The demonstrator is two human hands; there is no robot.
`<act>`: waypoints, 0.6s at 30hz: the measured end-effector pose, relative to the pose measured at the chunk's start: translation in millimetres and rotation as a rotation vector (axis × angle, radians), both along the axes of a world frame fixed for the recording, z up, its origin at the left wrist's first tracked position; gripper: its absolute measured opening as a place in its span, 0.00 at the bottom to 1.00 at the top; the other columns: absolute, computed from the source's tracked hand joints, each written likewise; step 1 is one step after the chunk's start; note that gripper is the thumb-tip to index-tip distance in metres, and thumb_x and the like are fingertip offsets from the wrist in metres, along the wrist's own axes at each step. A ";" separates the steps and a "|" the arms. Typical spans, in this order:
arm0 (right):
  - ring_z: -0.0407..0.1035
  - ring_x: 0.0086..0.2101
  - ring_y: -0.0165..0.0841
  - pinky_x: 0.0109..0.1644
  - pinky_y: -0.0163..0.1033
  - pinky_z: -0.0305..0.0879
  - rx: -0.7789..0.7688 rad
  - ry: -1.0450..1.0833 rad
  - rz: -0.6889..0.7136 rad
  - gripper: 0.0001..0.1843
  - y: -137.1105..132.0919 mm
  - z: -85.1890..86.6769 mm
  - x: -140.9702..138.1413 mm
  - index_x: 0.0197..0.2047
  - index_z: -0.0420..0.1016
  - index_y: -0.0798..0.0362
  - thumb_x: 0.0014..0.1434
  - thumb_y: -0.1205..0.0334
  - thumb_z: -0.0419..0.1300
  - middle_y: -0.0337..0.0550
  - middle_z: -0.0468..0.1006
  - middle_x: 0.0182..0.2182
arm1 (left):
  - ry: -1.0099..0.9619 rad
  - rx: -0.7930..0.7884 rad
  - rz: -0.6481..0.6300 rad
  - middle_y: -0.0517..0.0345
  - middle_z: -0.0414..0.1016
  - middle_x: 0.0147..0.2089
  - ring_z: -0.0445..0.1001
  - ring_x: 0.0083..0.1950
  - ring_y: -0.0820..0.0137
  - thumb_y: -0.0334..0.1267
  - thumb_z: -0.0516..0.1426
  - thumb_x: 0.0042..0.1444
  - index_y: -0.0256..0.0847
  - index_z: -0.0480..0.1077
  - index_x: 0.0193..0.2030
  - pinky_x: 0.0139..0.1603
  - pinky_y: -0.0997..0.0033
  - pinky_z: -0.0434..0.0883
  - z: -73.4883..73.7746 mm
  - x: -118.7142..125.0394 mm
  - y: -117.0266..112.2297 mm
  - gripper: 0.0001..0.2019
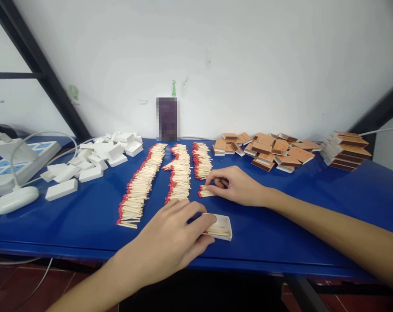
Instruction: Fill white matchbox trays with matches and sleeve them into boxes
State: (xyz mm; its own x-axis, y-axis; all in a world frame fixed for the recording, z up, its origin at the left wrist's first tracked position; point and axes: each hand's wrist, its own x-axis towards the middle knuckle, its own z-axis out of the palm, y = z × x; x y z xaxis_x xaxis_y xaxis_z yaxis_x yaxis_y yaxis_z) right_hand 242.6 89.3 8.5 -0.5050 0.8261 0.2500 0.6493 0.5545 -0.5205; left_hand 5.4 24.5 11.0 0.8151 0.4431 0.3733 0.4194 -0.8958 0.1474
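Observation:
My left hand [183, 229] is closed on the left end of a white matchbox tray [228, 223] near the table's front edge. Several matches [217, 231] lie inside that tray along its near side. Just beyond it, my right hand [232, 186] pinches a small bunch of red-tipped matches [206, 191] at the tabletop, their heads pointing left. Three rows of matches run away from me: a long left row [142, 186], a middle row [180, 173] partly behind my left hand, and a shorter right row [202, 161].
White empty trays [100, 151] are heaped at the back left, beside a power strip [24, 162] and a white cabled device [16, 200]. Orange matchbox sleeves [264, 145] lie piled at the back right, with stacked matchboxes [347, 151] farther right. A blurred dark rectangle [168, 119] stands against the wall.

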 end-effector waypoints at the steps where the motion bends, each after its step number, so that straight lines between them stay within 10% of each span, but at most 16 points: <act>1: 0.54 0.22 0.26 0.28 0.34 0.51 -0.005 0.003 0.000 0.08 0.0 0.0 -0.1 0.34 0.77 0.53 0.61 0.59 0.59 0.30 0.61 0.19 | 0.000 0.002 0.001 0.53 0.73 0.45 0.74 0.45 0.62 0.37 0.54 0.68 0.40 0.69 0.52 0.48 0.58 0.72 0.2 0.0 0.0 0.08; 18: 0.57 0.22 0.26 0.27 0.33 0.51 -0.097 0.051 -0.093 0.07 2.8 1.5 -8.5 0.34 0.80 0.53 0.58 0.59 0.62 0.33 0.66 0.19 | -0.001 0.002 0.000 0.52 0.73 0.46 0.75 0.45 0.62 0.37 0.53 0.69 0.40 0.68 0.53 0.48 0.57 0.73 -0.9 -0.9 0.0 0.09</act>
State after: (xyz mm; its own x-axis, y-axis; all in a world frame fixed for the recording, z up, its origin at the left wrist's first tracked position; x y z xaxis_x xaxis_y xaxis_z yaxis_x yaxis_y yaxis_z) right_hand 234.0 92.1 10.0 -0.4136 0.8904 0.1901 0.6673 0.4385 -0.6020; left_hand 4.6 24.5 10.2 0.8146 0.4423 0.3752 0.4190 -0.8961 0.1466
